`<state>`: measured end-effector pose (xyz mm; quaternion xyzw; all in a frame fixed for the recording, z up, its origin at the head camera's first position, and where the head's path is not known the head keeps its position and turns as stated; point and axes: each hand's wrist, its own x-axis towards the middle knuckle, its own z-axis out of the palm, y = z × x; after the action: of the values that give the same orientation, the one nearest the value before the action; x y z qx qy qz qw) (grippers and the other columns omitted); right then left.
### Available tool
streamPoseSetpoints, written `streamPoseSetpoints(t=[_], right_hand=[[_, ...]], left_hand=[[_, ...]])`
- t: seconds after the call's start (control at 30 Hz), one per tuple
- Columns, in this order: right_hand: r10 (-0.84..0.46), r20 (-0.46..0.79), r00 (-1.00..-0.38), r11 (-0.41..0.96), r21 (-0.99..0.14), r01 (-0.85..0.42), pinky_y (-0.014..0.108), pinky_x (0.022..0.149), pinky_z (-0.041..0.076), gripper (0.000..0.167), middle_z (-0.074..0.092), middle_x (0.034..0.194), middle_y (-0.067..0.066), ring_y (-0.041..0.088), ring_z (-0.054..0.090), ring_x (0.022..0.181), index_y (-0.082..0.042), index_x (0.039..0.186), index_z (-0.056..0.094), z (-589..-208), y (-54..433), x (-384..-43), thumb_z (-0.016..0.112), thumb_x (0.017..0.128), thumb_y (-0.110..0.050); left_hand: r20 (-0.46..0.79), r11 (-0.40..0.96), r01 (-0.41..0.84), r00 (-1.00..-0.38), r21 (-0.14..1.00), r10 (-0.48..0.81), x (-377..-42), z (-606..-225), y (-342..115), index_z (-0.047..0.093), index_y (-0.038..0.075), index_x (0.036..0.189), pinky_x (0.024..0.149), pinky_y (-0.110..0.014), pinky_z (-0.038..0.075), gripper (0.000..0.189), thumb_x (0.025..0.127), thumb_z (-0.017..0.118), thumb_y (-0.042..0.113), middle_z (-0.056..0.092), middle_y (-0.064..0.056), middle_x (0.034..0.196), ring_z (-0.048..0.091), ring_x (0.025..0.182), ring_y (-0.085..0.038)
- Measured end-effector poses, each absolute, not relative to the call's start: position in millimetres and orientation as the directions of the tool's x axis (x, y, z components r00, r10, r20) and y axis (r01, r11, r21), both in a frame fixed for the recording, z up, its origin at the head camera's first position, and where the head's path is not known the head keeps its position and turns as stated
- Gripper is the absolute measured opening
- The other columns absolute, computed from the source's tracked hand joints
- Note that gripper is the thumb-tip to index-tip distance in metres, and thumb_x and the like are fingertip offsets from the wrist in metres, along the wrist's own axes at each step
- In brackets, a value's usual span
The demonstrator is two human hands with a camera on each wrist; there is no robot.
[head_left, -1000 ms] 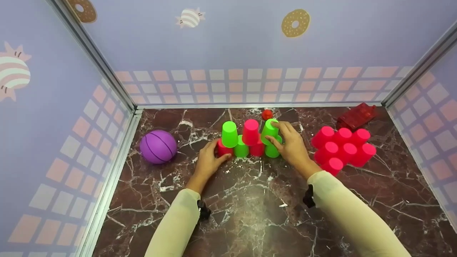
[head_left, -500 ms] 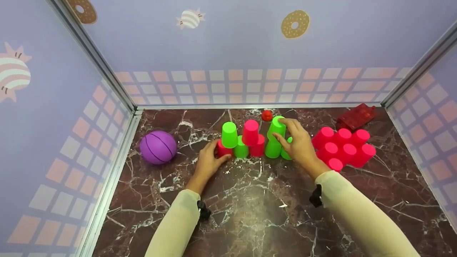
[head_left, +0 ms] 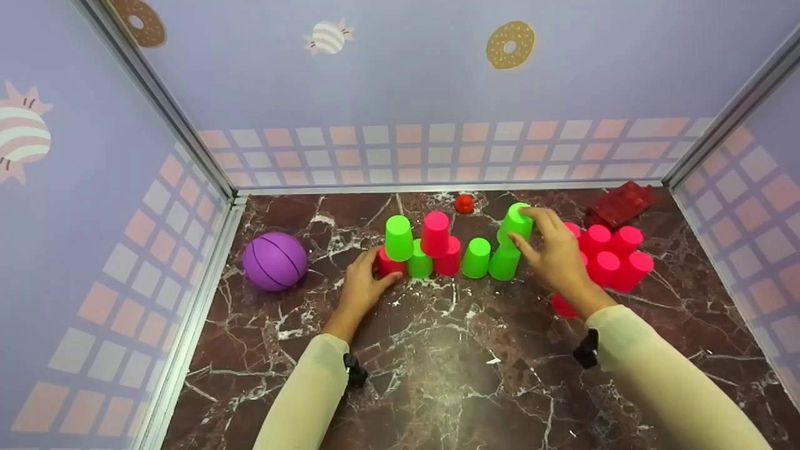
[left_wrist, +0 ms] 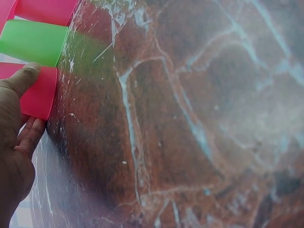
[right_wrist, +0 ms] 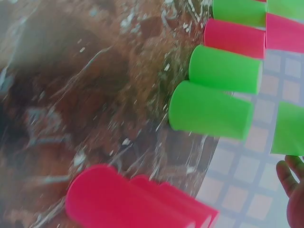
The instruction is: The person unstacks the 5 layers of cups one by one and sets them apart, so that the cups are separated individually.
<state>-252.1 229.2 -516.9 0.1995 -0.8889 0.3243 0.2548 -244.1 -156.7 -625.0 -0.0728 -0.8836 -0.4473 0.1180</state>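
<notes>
While the left hand (head_left: 362,289) rests at the left end of the row of cups, its thumb and fingers curl round the pink cup (head_left: 389,265) standing upside down there; the left wrist view shows the thumb pressed on that cup's side, with a green cup (left_wrist: 33,42) just beyond it. At about 3 o'clock from that hand, well apart across the row, the right hand (head_left: 558,257) pinches a raised green cup (head_left: 516,222) between thumb and fingers, holding it tilted above another green cup (head_left: 504,262) that stands upside down on the marble table (head_left: 437,350). Whether the raised cup touches the one beneath it cannot be told.

Just beside that cup, toward 9 o'clock, stands 1 more green cup (head_left: 476,257). Next comes a cluster: 2 cups sit on top, a green one (head_left: 398,237) and a pink one (head_left: 435,233), over a lower row of pink and green cups.

At 3 o'clock from the right hand, partly hidden behind it, lies a heap of pink cups (head_left: 615,256). A dark red block (head_left: 620,204) sits at 1 o'clock from the heap, near the back corner. A small red ball (head_left: 464,203) lies at 12 o'clock from the row, near the back wall. A purple ball (head_left: 275,261) rests at 9 o'clock from the left hand, near the left wall.
</notes>
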Motion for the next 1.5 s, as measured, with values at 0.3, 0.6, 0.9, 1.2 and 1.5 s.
streamPoseSetpoints(t=[0.3,0.6,0.9,1.2,1.5], right_hand=[[-0.159,0.580,-0.799,0.753,-0.452,-0.478,0.051,0.086,0.062,0.051,0.071,0.128,0.025,0.042,0.074,0.107,0.002,0.137,0.066,-517.2,274.2,-236.1,0.090,0.093,-0.008],[-0.116,0.587,-0.801,0.778,-0.447,-0.441,0.013,0.087,0.044,0.056,0.071,0.124,0.026,0.039,0.072,0.102,0.004,0.137,0.066,-515.7,313.3,-217.2,0.092,0.089,-0.003],[-0.138,0.621,-0.772,0.819,-0.367,-0.441,0.018,0.081,0.041,0.059,0.070,0.119,0.027,0.037,0.069,0.094,0.004,0.136,0.066,-518.4,349.4,-197.2,0.094,0.085,-0.001],[-0.115,0.627,-0.771,0.837,-0.357,-0.415,0.002,0.084,0.037,0.058,0.068,0.121,0.028,0.030,0.065,0.096,0.005,0.136,0.065,-530.4,379.9,-178.1,0.091,0.085,-0.001],[-0.109,0.637,-0.763,0.841,-0.350,-0.412,0.012,0.088,0.040,0.060,0.068,0.120,0.026,0.031,0.061,0.095,0.003,0.136,0.065,-546.4,392.0,-167.8,0.091,0.082,-0.006]], left_hand=[[0.222,0.609,0.186,-0.975,0.771,0.016,-242.3,-619.2,-152.9,0.066,0.004,0.146,0.103,-0.049,0.064,0.070,0.086,0.096,0.027,0.074,-0.022,0.129,0.075,0.117,-0.036],[0.294,0.584,0.256,-0.955,0.770,0.032,-244.9,-628.0,-157.6,0.066,0.002,0.146,0.100,-0.050,0.065,0.073,0.086,0.096,0.031,0.074,-0.022,0.126,0.076,0.115,-0.036],[0.343,0.583,0.298,-0.939,0.756,0.035,-252.5,-647.2,-162.9,0.069,0.008,0.143,0.095,-0.044,0.065,0.075,0.084,0.094,0.047,0.075,-0.019,0.123,0.076,0.110,-0.032],[0.310,0.619,0.280,-0.949,0.734,0.061,-270.8,-674.8,-169.7,0.067,0.012,0.149,0.099,-0.041,0.066,0.084,0.084,0.090,0.060,0.076,-0.012,0.129,0.076,0.115,-0.025],[0.340,0.579,0.301,-0.939,0.758,0.044,-249.7,-640.2,-161.4,0.068,0.003,0.142,0.093,-0.048,0.066,0.074,0.084,0.096,0.039,0.075,-0.022,0.120,0.076,0.106,-0.035]])
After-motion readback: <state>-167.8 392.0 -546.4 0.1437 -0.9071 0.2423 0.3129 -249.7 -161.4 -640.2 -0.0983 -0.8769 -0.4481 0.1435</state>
